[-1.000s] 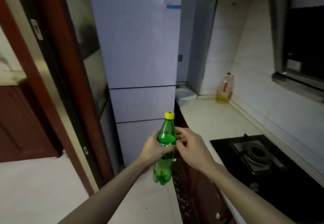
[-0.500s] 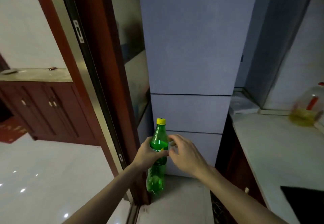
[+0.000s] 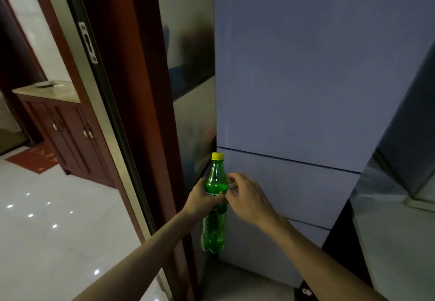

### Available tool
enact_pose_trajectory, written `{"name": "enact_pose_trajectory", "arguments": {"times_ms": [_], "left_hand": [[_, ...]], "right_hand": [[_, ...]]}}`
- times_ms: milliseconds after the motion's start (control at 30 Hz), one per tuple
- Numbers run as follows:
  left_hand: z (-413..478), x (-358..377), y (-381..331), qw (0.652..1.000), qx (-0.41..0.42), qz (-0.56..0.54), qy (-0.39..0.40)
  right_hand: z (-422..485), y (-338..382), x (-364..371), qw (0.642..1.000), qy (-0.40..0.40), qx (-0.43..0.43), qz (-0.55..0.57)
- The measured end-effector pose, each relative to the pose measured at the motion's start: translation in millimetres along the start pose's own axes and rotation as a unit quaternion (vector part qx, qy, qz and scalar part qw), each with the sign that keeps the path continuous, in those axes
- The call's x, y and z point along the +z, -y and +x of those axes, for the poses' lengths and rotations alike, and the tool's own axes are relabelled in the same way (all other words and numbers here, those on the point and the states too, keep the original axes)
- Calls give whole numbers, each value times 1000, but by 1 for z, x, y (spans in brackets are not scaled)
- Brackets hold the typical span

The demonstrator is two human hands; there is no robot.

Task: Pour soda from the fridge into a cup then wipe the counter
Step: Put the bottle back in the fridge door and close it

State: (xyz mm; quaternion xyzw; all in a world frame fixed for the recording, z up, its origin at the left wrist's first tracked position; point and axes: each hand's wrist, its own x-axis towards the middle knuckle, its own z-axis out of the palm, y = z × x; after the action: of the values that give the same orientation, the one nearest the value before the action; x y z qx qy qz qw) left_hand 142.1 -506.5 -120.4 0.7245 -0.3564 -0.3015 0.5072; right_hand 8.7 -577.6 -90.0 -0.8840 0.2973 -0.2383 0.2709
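In the head view, a green soda bottle is held upright at lower centre of the frame, in front of the lower drawers of a pale fridge whose doors are seen closed. The bottle's yellow cap is on. The left hand is wrapped round the bottle's middle at label height, thumb and fingers curled about it, so the weight is judged to be carried there and the neck left free. The right hand is set against the bottle's right side just below the shoulder, with its fingers bent and their tips at the plastic; whether a true grip is made or only a steadying touch cannot be told. Such a placing is judged to suit steadying the bottle, or readying a reach up to the cap.

A dark red door frame is seen just left of the bottle, and beyond it, at mid left, a wooden cabinet on a glossy white floor. An edge of pale counter is seen at lower right. No cup is in view, so the pouring is judged not yet begun, and the bottle must be carried to the counter first
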Motion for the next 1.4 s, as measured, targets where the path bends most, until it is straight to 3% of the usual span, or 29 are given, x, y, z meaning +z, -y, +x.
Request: {"name": "enact_pose_trajectory", "arguments": {"times_ms": [267, 433, 567, 667, 800, 967, 1100, 1200, 1400], "left_hand": [[127, 2, -12, 996, 58, -53, 42], [209, -2, -13, 994, 4, -105, 4], [247, -1, -10, 994, -40, -106, -14], [259, -3, -13, 987, -75, -135, -44], [264, -6, -21, 984, -95, -135, -74], [258, -8, -28, 979, -95, -136, -121], [231, -7, -30, 977, -97, -133, -137], [205, -2, -33, 976, -94, -130, -149], [160, 8, -27, 969, -99, -119, -194]], "right_hand": [[132, -40, 3, 999, 11, 13, -33], [219, -47, -6, 996, 69, 8, -54], [283, -49, -8, 980, 23, -99, -172], [321, -44, -10, 921, 12, -218, -321], [348, -31, -9, 803, 40, -303, -512], [352, -23, -2, 655, 121, -201, -719], [337, -20, 3, 584, 112, -175, -785], [333, -20, 4, 577, 73, -162, -797], [292, -16, 16, 645, 10, -254, -721]]}}
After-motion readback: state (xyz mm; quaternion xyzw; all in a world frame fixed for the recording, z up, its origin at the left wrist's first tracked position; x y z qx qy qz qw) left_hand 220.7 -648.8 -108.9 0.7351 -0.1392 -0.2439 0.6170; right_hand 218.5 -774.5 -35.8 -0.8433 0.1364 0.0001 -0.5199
